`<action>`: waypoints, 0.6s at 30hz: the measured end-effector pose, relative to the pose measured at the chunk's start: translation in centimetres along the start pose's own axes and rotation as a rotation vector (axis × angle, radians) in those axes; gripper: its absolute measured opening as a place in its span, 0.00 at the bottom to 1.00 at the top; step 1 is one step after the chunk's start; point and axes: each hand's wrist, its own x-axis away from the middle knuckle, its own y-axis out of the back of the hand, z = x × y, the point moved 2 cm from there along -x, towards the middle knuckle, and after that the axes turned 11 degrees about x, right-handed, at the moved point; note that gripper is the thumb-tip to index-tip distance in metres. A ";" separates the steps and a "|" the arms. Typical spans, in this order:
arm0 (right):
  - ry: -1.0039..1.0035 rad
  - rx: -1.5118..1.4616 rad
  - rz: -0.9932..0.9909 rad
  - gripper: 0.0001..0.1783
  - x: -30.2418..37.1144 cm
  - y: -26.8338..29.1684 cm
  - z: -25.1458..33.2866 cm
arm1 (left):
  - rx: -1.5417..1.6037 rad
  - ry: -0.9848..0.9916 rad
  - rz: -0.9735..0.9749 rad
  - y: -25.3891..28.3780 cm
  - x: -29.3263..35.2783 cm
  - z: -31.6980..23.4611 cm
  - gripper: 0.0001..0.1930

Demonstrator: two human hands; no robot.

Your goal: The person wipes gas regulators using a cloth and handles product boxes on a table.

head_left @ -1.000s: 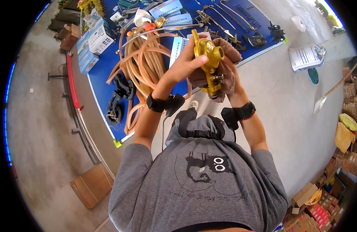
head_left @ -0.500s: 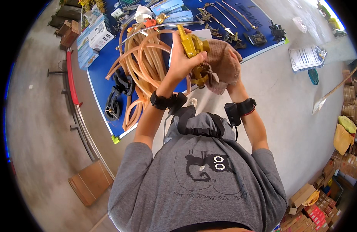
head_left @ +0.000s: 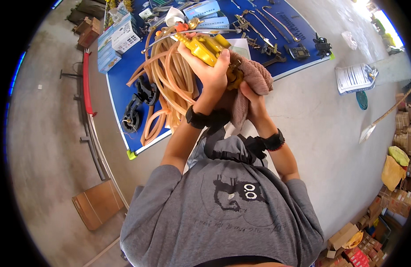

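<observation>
The left hand (head_left: 210, 75) is curling around the yellow valve (head_left: 204, 50), thumb along its side; the right hand (head_left: 257, 106) is pinching a brown cloth (head_left: 255, 76) against its lower end, some fingers hidden. The valve is hanging tilted near the table (head_left: 118, 84) and hoses (head_left: 173, 84). Wiping well probably means bracing the body firmly while working cloth into recesses.

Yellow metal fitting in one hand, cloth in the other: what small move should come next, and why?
I'd probably rub the brown cloth along the lower end of the yellow metal fitting with the right hand. The left hand grips the fitting's upper part, which should steady it, and the cloth appears to lie against that lower end.
</observation>
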 end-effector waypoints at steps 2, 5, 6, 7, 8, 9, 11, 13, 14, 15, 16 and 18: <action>-0.137 0.088 -0.123 0.29 0.1 0.2 -0.2 | -0.065 -0.058 0.026 0.5 0.7 0.5 0.37; -0.074 -0.011 -0.205 0.21 0.4 0.2 -0.5 | -0.063 0.006 -0.041 0.7 2.4 0.4 0.39; -0.058 -0.035 -0.215 0.21 0.3 0.3 -0.9 | -0.073 -0.003 -0.061 1.0 3.0 0.4 0.39; -0.051 -0.031 -0.251 0.19 0.5 0.3 -1.1 | -0.085 -0.013 -0.083 1.2 3.7 0.2 0.39; -0.046 -0.026 -0.286 0.17 0.9 0.2 -1.1 | -0.098 -0.025 -0.106 1.5 4.4 0.1 0.40; -0.048 -0.029 -0.316 0.15 1.2 0.0 -1.5 | -0.084 -0.014 -0.133 2.4 5.2 0.3 0.41; -0.121 -0.112 -0.239 0.15 1.1 1.9 -4.8 | -0.184 0.029 -0.086 3.2 6.0 -0.2 0.42; -0.224 -0.273 -0.139 0.14 1.4 0.9 -5.8 | -0.176 0.009 -0.110 4.4 6.5 -0.6 0.42; -0.239 -0.285 -0.108 0.14 1.9 0.1 -6.4 | -0.200 0.014 -0.121 5.9 6.7 -0.7 0.42; -0.245 -0.282 -0.076 0.14 2.1 -0.4 -6.5 | -0.206 0.012 -0.136 6.7 6.3 -1.3 0.41; -0.249 -0.280 -0.046 0.14 2.3 -0.8 -6.7 | -0.212 0.012 -0.150 7.2 6.1 -1.8 0.41; -0.395 -0.320 0.064 0.18 2.9 -1.4 -8.2 | -0.065 0.085 -0.345 8.8 6.6 -3.0 0.30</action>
